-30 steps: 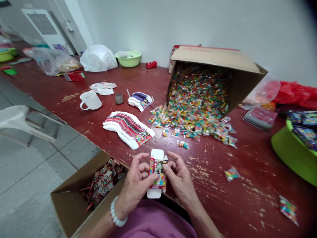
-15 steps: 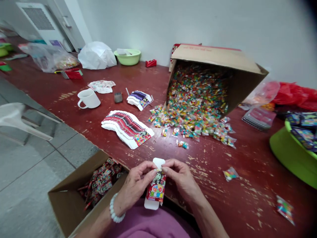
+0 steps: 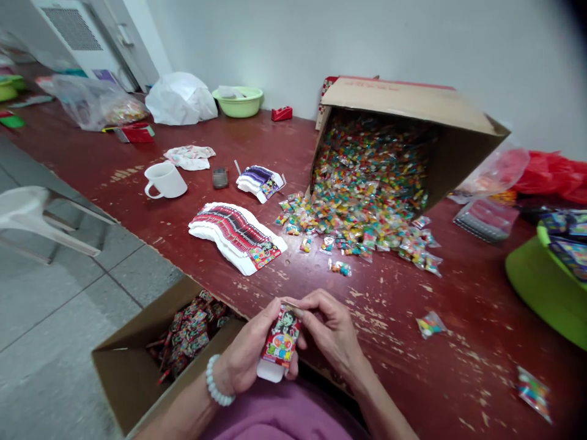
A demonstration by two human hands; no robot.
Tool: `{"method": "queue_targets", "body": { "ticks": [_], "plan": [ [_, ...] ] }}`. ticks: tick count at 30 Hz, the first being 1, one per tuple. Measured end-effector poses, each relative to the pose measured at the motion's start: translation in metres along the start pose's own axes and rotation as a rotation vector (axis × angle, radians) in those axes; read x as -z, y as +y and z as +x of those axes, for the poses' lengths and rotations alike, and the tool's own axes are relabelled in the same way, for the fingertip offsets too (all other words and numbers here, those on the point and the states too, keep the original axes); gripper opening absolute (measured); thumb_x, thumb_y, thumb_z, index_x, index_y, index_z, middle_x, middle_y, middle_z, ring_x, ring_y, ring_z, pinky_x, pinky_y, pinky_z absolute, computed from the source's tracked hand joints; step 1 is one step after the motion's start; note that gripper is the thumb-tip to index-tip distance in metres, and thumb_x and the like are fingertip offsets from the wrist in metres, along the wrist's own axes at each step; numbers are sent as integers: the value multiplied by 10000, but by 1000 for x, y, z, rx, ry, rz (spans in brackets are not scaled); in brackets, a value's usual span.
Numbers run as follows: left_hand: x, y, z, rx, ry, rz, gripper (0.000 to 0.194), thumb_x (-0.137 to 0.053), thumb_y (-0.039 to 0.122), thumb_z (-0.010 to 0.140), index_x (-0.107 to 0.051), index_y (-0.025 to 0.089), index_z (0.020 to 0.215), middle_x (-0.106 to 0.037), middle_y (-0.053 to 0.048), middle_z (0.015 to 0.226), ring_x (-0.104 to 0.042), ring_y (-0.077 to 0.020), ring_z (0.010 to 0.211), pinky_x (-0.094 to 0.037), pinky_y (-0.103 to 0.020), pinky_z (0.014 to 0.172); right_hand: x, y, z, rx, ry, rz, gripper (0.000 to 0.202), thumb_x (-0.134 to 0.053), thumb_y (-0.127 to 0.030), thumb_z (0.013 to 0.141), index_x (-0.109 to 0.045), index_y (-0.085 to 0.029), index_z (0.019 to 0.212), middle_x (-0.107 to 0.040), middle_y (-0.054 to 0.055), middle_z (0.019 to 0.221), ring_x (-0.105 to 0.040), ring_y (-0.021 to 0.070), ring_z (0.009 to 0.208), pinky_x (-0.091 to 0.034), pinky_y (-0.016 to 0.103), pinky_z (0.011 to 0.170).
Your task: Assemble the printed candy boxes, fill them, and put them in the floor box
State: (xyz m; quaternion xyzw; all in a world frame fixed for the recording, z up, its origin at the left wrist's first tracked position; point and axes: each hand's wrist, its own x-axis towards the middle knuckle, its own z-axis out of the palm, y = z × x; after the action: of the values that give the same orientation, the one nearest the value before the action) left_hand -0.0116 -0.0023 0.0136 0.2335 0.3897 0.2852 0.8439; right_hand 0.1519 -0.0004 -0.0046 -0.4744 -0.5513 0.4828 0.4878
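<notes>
A small red printed candy box [image 3: 280, 340] stands tilted in front of my lap, its white bottom flap hanging out. My left hand [image 3: 250, 351], with a pale bead bracelet at the wrist, wraps around the box from the left and behind. At the box's top end, my right hand [image 3: 328, 327] pinches the folded-down edge between thumb and fingers. Beyond my hands lies a fanned stack of flat red boxes [image 3: 236, 235]. Small clear candy packets [image 3: 340, 267] are scattered on the red table [image 3: 367, 305].
A large cardboard carton [image 3: 403, 98] on its side spills candy packets. Below the table edge at left, an open carton [image 3: 119, 379] holds filled-looking red boxes. A white mug [image 3: 166, 181], flat purple boxes [image 3: 260, 182] and a green basin [image 3: 541, 287] stand around; a white stool [image 3: 50, 220] is left.
The box's upright white top flap has been folded down. My left hand has shifted from pinching the top to wrapping around the box's body.
</notes>
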Motion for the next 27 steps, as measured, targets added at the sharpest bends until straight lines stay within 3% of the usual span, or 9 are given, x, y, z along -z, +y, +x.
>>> {"method": "queue_targets", "body": {
  "ticks": [3,8,13,16,21,24,27],
  "plan": [
    [-2,-2,3,-31,68,22,557,-390,644,916,-516,229,1265,-664,-26,711,-618,-162,430,-460,-242,401,3,-6,2,16,-92,-103,180,-627,-336,898,-694,-200,802,-660,32,784,-636,159,706,-487,273,649],
    [-5,-4,4,-123,107,178,622,-350,663,919,-550,203,1286,-661,-37,718,-582,-127,413,-430,-212,393,4,-12,8,-241,-175,101,178,-667,-361,867,-633,-188,847,-659,-20,653,-589,110,471,-443,221,469],
    [-2,1,1,-156,58,315,676,-281,654,939,-512,187,1371,-672,-64,766,-583,-116,450,-444,-207,432,0,-16,16,-322,-216,397,240,-744,-357,786,-598,-167,770,-742,55,902,-598,103,426,-472,240,421],
    [0,5,0,-170,39,366,679,-286,644,944,-505,183,1392,-665,-64,757,-582,-114,456,-442,-205,442,-3,-19,16,-337,-183,453,249,-761,-353,767,-606,-160,748,-744,74,958,-595,100,415,-465,242,407],
    [5,6,-1,-195,42,398,649,-332,609,952,-486,181,1415,-649,-52,718,-582,-121,453,-427,-206,432,0,-24,10,-255,-176,350,200,-724,-349,816,-644,-178,749,-719,37,895,-586,99,473,-477,257,476],
    [6,4,0,-164,70,388,664,-347,616,944,-474,173,1421,-651,-50,697,-590,-133,448,-430,-209,419,3,-22,3,-111,-221,152,152,-648,-322,888,-675,-198,803,-678,34,890,-613,124,629,-511,269,605],
    [3,2,2,-180,130,359,643,-397,622,926,-497,192,1393,-668,-56,783,-593,-127,462,-443,-211,412,-1,-16,-5,50,-163,-50,72,-632,-267,893,-686,-220,903,-646,43,927,-618,159,786,-506,285,715]
  ]
}}
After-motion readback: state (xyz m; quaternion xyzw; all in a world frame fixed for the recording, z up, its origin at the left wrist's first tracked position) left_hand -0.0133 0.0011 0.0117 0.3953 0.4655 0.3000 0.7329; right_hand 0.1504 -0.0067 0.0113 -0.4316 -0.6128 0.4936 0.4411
